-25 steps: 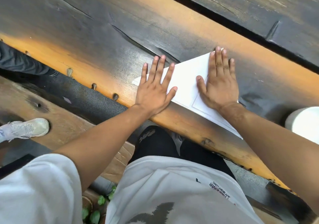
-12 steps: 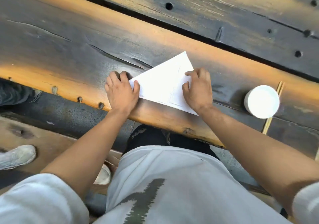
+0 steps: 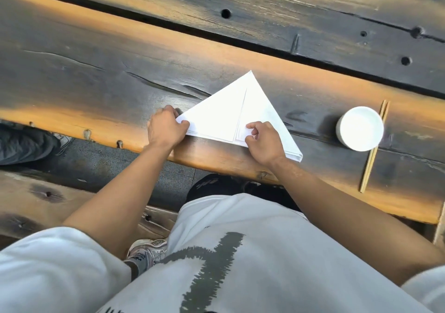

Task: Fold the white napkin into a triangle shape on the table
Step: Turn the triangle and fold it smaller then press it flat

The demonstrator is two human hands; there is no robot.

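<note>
The white napkin (image 3: 224, 115) lies folded as a triangle on the dark wooden table (image 3: 96, 76), its apex pointing away from me and its long edge near the table's front edge. My left hand (image 3: 165, 127) pinches the napkin's left corner between thumb and curled fingers. My right hand (image 3: 263, 141) pinches the near edge, right of the napkin's middle, where a folded flap ends. The right corner of the napkin shows past my right wrist.
A white cup (image 3: 360, 128) stands to the right of the napkin, with a pair of wooden chopsticks (image 3: 373, 153) lying beside and partly under it. A wooden bench (image 3: 36, 197) and shoes are below the table edge.
Both hands went from lying flat on the napkin to curling up and pinching its left corner and near edge. The camera view shifted, bringing the cup and chopsticks into sight.
</note>
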